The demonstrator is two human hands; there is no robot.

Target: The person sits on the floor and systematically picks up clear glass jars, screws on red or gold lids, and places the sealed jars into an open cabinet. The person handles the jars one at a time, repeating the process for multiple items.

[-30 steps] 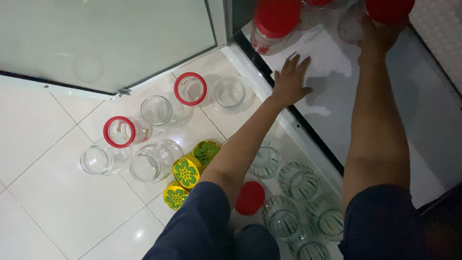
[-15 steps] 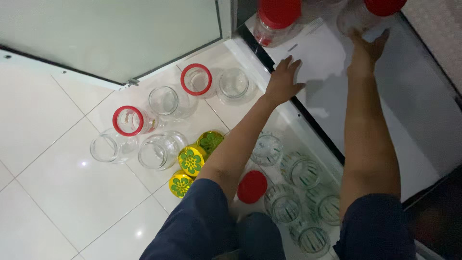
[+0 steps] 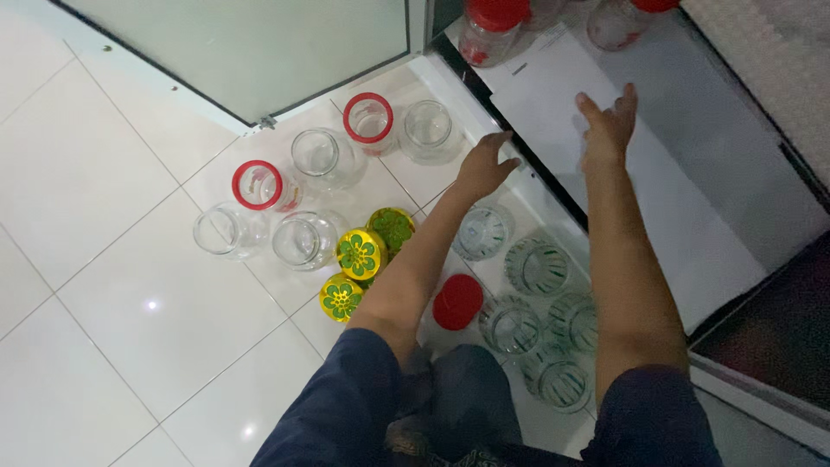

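two red-lidded jars (image 3: 487, 33) already stand at the back of the cabinet shelf (image 3: 657, 173). both the left hand (image 3: 481, 167) and right hand (image 3: 608, 130) hover empty, fingers spread. many lidless glass jars (image 3: 320, 158) remain on the tiled floor (image 3: 112, 285), seemingly most of the work.

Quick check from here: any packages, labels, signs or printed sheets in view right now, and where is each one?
White paper sheet: lies flat on the cabinet shelf under the right hand, rectangular, white, with small dark print near its far edge.
Red-lidded jar: stands at the far end of the sheet, clear, with a red patch low on its side, perhaps a label; too blurred to tell.
No signs or screens show.
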